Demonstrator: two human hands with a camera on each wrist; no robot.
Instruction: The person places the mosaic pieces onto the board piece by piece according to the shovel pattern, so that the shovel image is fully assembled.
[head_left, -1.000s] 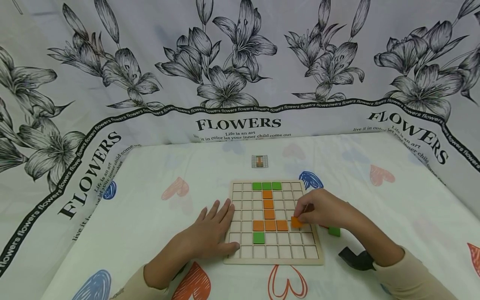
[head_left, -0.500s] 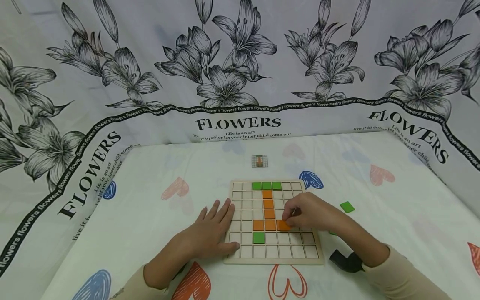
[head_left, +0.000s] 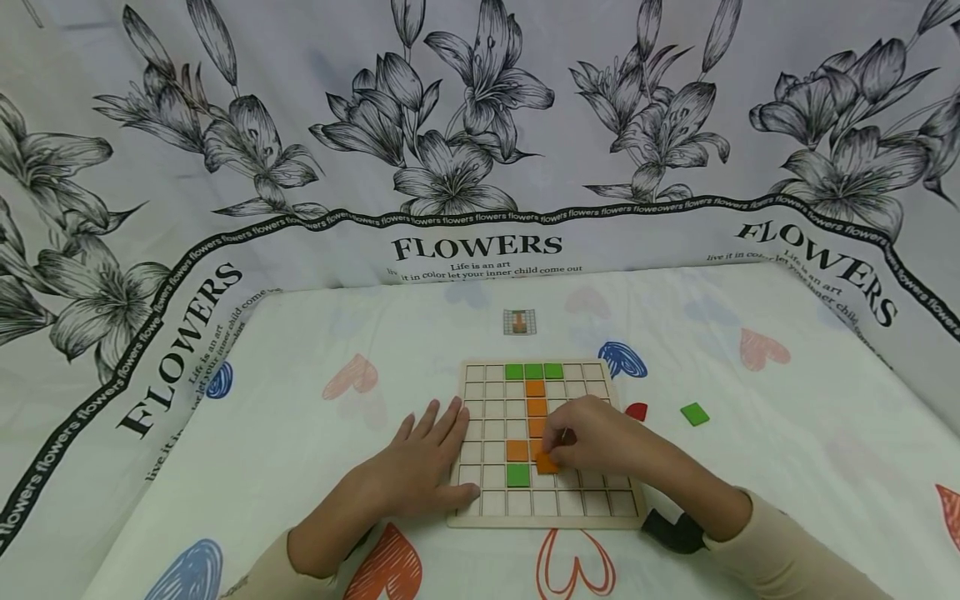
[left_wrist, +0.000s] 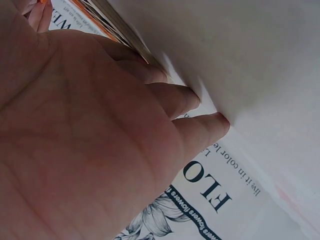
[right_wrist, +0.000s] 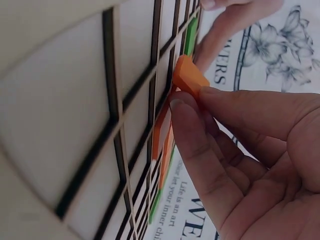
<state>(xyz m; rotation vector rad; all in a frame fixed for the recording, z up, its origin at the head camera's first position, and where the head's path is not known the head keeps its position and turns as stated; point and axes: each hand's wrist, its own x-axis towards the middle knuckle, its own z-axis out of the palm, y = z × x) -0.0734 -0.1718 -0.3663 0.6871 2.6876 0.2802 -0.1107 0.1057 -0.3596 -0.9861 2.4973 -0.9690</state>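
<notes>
A wooden grid board [head_left: 547, 522] lies before me, with a row of green tiles [head_left: 533, 372] along its far edge and a column of orange tiles [head_left: 537, 407] below it. One more green tile [head_left: 517, 475] sits nearer, left of the middle. My right hand [head_left: 600, 433] pinches an orange square tile [head_left: 547, 463] between thumb and fingers, tilted close over the cells just right of that green tile; the right wrist view shows the tile [right_wrist: 189, 75] at the fingertips. My left hand [head_left: 408, 471], fingers straight and spread, rests along the board's left edge.
Loose on the cloth to the right lie a green tile [head_left: 694, 413] and a red piece [head_left: 637, 411], partly hidden by the right arm. A small pattern card [head_left: 519, 322] lies beyond the board. Beneath the right wrist is a black object [head_left: 672, 532].
My right hand has carried the orange tile leftward across the board and slightly nearer to me. The red piece and far-right green tile have come into view. The left hand stays put.
</notes>
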